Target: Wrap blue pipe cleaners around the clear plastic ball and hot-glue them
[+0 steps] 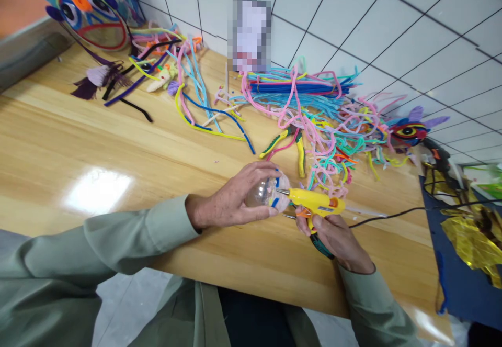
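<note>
My left hand (235, 198) is wrapped round a clear plastic ball (263, 194) that carries blue and pink pipe-cleaner trim, just above the wooden table (117, 143). My right hand (337, 237) grips the handle of a yellow hot glue gun (317, 204). The gun's metal nozzle touches the right side of the ball. A black cord (392, 215) runs from the gun off to the right.
A big tangle of coloured pipe cleaners (314, 111) lies behind my hands, with yellow-handled pliers (300, 150) in it. More pipe cleaners and a fish-face craft (88, 14) sit at the far left. A blue and red craft head (410, 132) and gold foil (474, 237) are at the right.
</note>
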The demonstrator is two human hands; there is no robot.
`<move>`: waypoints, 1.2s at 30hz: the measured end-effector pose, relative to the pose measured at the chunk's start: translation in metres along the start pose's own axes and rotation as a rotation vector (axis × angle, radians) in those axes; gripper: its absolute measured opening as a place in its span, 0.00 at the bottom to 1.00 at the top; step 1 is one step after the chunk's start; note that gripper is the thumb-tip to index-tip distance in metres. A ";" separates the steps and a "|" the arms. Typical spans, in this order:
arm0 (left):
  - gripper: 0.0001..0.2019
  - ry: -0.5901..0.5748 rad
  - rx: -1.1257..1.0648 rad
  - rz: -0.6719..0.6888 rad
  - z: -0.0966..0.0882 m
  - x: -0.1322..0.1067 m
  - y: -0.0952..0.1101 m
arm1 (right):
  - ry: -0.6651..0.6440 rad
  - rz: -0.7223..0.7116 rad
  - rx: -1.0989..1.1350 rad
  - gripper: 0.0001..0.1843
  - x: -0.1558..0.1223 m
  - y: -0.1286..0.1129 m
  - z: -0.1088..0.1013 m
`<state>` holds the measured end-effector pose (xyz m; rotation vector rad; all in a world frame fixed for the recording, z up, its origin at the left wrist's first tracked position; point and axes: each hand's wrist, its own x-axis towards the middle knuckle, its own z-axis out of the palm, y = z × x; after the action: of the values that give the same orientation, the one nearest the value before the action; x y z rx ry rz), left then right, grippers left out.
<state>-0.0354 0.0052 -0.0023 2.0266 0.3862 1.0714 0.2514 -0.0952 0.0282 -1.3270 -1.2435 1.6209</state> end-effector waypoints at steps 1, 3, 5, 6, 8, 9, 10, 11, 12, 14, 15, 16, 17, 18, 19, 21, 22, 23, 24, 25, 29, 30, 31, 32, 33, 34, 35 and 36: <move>0.37 -0.001 -0.002 -0.004 0.000 0.000 0.000 | 0.003 -0.001 -0.006 0.30 0.000 -0.001 0.001; 0.37 0.001 -0.009 -0.010 0.001 -0.001 -0.001 | 0.006 -0.003 -0.013 0.30 0.001 -0.003 0.002; 0.38 0.004 -0.016 -0.014 0.001 -0.001 -0.002 | 0.002 -0.010 -0.007 0.29 0.001 -0.004 0.002; 0.38 0.006 -0.020 -0.015 0.001 -0.001 -0.002 | -0.002 -0.010 0.001 0.29 0.001 -0.004 0.002; 0.38 0.008 -0.021 -0.014 0.001 -0.001 -0.002 | -0.008 -0.006 0.018 0.29 0.001 -0.003 0.001; 0.38 0.007 -0.019 -0.012 0.001 -0.001 -0.001 | -0.011 -0.004 0.025 0.29 0.001 -0.003 0.001; 0.38 0.007 -0.017 -0.008 0.001 -0.001 -0.001 | -0.012 -0.005 0.028 0.29 0.001 -0.003 0.000; 0.38 0.006 -0.014 -0.005 0.001 -0.001 -0.001 | -0.015 -0.006 0.027 0.28 0.001 -0.002 0.000; 0.38 0.005 -0.013 -0.003 0.001 0.000 0.000 | -0.019 -0.009 0.022 0.28 0.001 -0.002 0.000; 0.37 0.007 -0.015 0.000 0.000 0.000 0.000 | -0.026 -0.016 0.015 0.28 0.001 -0.001 -0.001; 0.37 0.009 -0.017 -0.002 0.000 0.000 0.000 | -0.026 -0.017 0.015 0.28 0.002 -0.001 -0.001; 0.37 0.010 -0.019 -0.005 0.000 0.000 0.000 | -0.027 -0.018 0.016 0.28 0.001 -0.001 -0.001; 0.37 0.010 -0.021 -0.008 0.000 0.000 0.000 | -0.027 -0.017 0.019 0.28 0.001 -0.001 -0.001; 0.37 0.008 -0.023 -0.010 0.000 0.000 0.000 | -0.027 -0.016 0.022 0.28 0.001 -0.001 -0.001; 0.37 0.004 -0.023 -0.012 0.000 0.000 0.000 | -0.028 -0.015 0.022 0.28 0.001 -0.001 -0.001; 0.37 -0.002 -0.023 -0.012 0.000 0.000 0.000 | -0.026 -0.013 0.016 0.28 0.001 -0.002 -0.001; 0.37 -0.004 -0.021 -0.012 0.000 0.000 0.000 | -0.025 -0.012 0.014 0.28 0.001 -0.002 -0.001; 0.37 -0.003 -0.017 -0.009 0.000 0.000 0.000 | -0.025 -0.012 0.013 0.28 0.001 -0.002 -0.001; 0.37 -0.001 -0.014 -0.005 0.000 0.000 0.000 | -0.026 -0.011 0.013 0.28 0.001 -0.003 -0.001; 0.38 0.001 -0.010 -0.001 0.000 0.000 0.000 | -0.026 -0.010 0.015 0.28 0.001 -0.003 -0.001; 0.38 -0.004 0.002 0.009 -0.001 0.000 0.000 | -0.032 -0.010 0.038 0.27 0.000 -0.001 -0.002; 0.38 -0.006 0.003 0.007 -0.001 0.000 0.000 | -0.036 -0.010 0.045 0.26 0.000 -0.001 -0.002; 0.37 -0.006 0.004 0.007 -0.001 0.000 0.000 | -0.039 -0.011 0.050 0.26 0.000 0.000 -0.002; 0.37 -0.004 0.004 0.007 -0.001 0.000 0.000 | -0.043 -0.013 0.054 0.26 0.000 0.000 -0.002; 0.37 -0.003 0.004 0.008 0.000 0.000 0.000 | -0.046 -0.015 0.056 0.26 0.001 0.000 -0.003; 0.37 -0.002 0.006 0.009 0.000 0.000 0.000 | -0.048 -0.019 0.057 0.26 0.001 0.000 -0.003; 0.37 -0.002 0.007 0.009 0.000 0.000 -0.001 | -0.050 -0.023 0.060 0.26 0.000 0.001 -0.003; 0.37 -0.001 0.007 0.008 0.000 -0.001 -0.001 | -0.053 -0.024 0.064 0.26 0.000 0.001 -0.003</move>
<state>-0.0353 0.0054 -0.0036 2.0368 0.3821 1.0751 0.2540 -0.0943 0.0275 -1.2328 -1.2244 1.6751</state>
